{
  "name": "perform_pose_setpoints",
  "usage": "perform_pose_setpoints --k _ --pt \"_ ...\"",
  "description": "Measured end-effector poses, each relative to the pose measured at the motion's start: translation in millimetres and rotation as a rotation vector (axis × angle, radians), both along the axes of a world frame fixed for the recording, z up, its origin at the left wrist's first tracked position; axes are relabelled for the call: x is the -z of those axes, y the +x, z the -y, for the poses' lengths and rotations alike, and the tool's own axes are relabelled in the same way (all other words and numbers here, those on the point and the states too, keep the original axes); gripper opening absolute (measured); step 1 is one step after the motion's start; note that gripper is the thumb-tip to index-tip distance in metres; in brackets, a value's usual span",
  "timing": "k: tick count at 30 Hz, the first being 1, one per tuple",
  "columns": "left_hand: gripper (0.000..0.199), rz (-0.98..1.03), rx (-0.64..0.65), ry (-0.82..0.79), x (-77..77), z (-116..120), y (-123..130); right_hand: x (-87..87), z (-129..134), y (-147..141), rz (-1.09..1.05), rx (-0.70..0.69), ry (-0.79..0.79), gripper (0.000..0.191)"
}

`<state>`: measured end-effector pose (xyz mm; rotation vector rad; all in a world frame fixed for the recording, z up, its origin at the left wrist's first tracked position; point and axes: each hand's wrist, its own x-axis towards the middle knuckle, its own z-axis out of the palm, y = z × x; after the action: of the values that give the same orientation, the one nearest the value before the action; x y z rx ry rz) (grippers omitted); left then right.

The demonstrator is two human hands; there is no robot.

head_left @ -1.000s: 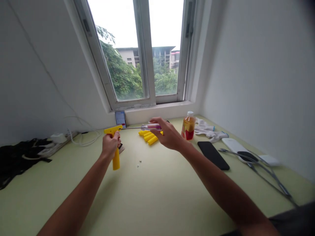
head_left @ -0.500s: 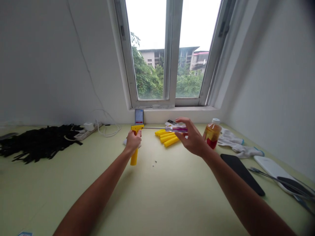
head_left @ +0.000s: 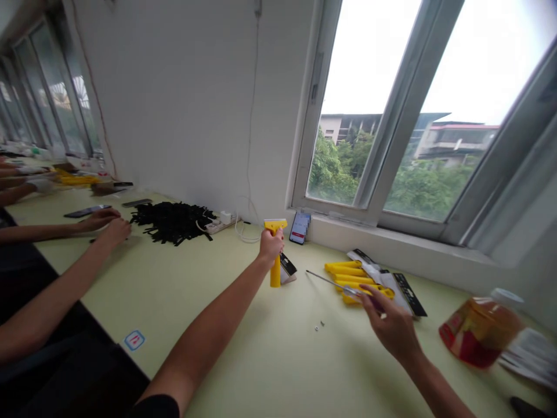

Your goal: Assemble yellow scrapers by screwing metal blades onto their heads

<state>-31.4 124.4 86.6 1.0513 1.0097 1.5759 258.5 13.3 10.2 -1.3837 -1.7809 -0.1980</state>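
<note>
My left hand (head_left: 271, 246) is wrapped round a yellow scraper (head_left: 275, 274), held upright with its wide head on top. My right hand (head_left: 387, 319) grips the clear and purple handle of a screwdriver (head_left: 324, 278), whose shaft points left, apart from the scraper. Behind the screwdriver lie several yellow handles (head_left: 343, 267) beside black and white packages (head_left: 408, 293). Two tiny metal parts (head_left: 319, 326) rest on the pale green table (head_left: 270, 371) between my forearms.
A phone (head_left: 300, 227) leans against the wall below the window. A black pile (head_left: 174, 222) and a power strip (head_left: 219, 223) are at the back left. Another person's hands (head_left: 108, 225) are at the left. A bottle (head_left: 481, 328) stands at the right.
The view has swung left, bringing another person's arms into sight. The screwdriver tip has come away from the scraper head, and my right hand has lowered with the screwdriver.
</note>
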Motion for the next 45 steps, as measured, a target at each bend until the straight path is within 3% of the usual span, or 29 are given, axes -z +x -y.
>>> perform_pose_setpoints --k 2,4,8,12,17,22,31,38,41,43,45 --pt "0.028 0.002 -0.002 0.031 1.1 1 4 16.1 -3 -6 0.185 -0.035 -0.066 0.037" --pt "0.028 -0.018 0.028 0.058 2.2 4 11 21.5 -4 -7 0.327 -0.053 -0.189 0.035" --pt "0.028 -0.053 0.107 0.085 2.0 15 21 10.6 1 -10 0.46 -0.122 -0.36 0.025" --pt "0.025 -0.051 0.186 0.101 -0.1 23 26 0.7 11 -33 0.456 -0.262 -0.307 0.021" --pt "0.029 -0.037 0.355 0.08 2.5 29 32 10.9 17 -66 0.442 -0.438 -0.373 0.024" --pt "0.031 -0.025 0.483 0.043 5.6 33 34 24.7 13 -68 0.418 -0.439 -0.363 0.031" --pt "0.03 -0.058 0.566 0.017 7.0 31 31 33.5 12 -65 0.422 -0.407 -0.303 0.021" --pt "0.012 -0.236 0.651 0.061 4.5 31 25 46.4 10 -60 0.402 -0.4 -0.228 0.02" --pt "0.036 -0.35 0.631 0.085 4.6 34 27 47.0 10 -60 0.297 -0.398 -0.254 0.02" --pt "0.051 -0.518 0.533 0.176 5.9 36 29 45.9 10 -59 0.208 -0.381 -0.273 0.019" --pt "0.05 -0.783 0.394 0.351 8.0 37 31 44.3 9 -58 0.112 -0.364 -0.293 0.017"
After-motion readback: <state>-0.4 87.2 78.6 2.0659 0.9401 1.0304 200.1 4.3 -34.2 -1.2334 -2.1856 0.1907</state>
